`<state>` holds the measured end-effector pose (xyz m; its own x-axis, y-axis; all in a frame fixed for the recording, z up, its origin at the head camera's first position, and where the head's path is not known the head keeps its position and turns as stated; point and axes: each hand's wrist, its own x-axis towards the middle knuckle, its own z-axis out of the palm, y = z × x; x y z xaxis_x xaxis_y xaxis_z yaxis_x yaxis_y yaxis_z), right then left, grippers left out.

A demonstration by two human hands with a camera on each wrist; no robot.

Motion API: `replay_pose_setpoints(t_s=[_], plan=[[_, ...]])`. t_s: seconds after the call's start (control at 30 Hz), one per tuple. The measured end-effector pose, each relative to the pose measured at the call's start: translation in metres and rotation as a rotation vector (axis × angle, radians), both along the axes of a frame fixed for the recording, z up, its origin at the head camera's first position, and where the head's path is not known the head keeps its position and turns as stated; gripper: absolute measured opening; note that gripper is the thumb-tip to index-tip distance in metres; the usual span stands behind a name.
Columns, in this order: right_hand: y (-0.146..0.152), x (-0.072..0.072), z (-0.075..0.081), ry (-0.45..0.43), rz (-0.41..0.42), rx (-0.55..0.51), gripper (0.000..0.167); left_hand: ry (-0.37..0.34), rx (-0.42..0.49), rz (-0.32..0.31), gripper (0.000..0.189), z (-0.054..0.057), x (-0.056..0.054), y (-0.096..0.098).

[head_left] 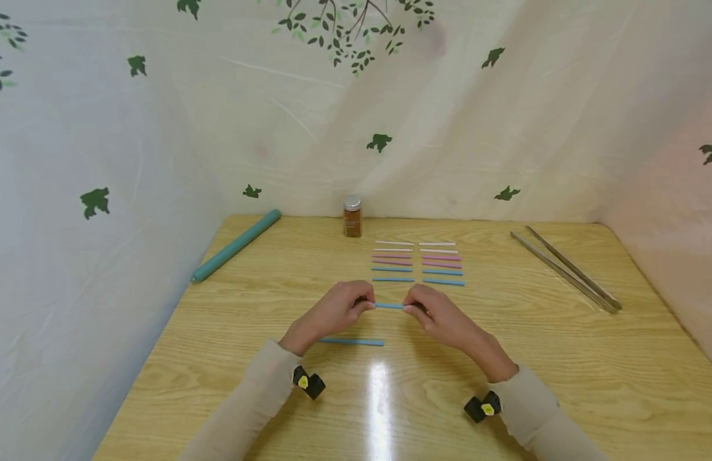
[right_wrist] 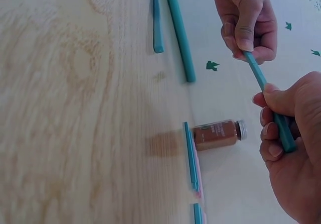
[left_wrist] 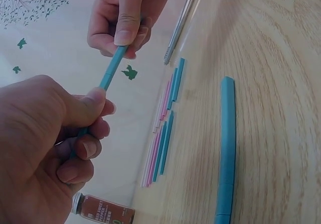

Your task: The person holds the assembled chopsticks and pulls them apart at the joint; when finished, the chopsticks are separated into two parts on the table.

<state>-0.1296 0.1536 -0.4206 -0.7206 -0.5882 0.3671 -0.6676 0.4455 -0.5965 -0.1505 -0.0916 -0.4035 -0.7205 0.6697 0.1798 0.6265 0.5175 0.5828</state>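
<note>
Both hands hold one slim blue plastic stick point(head_left: 388, 306) level above the table. My left hand point(head_left: 341, 307) grips its left part between thumb and curled fingers. On its right part, my right hand point(head_left: 442, 317) does the same. A short length shows between the two hands, with a fine line across it in the left wrist view. The stick's ends are mostly hidden in the fingers, though one end shows at the right palm point(right_wrist: 298, 138). A second blue stick point(head_left: 358, 342) lies on the table, partly behind the left wrist.
Beyond the hands, white sticks point(head_left: 438, 244), pink sticks point(head_left: 441, 258) and more blue sticks point(head_left: 442, 282) lie in two columns. Behind them stands a red sweet pepper jar point(head_left: 353, 219). A teal rod point(head_left: 236, 246) lies at the left edge, metal tongs point(head_left: 569, 272) at right.
</note>
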Motion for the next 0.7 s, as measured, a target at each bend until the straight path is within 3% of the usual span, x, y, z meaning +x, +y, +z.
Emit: replay_pose_setpoints(t_s=[0.23, 0.5, 0.7], plan=[[0.002, 0.0, -0.001, -0.001, -0.007, 0.006, 0.01, 0.017, -0.028, 0.002, 0.012, 0.002, 0.001, 0.0], [0.004, 0.001, 0.005, 0.031, -0.037, 0.054, 0.005, 0.144, -0.12, 0.0, 0.007, 0.004, 0.004, 0.005], [0.0, 0.0, 0.007, 0.15, -0.072, 0.129, 0.009, 0.199, -0.191, 0.004, 0.014, 0.007, 0.007, 0.014]])
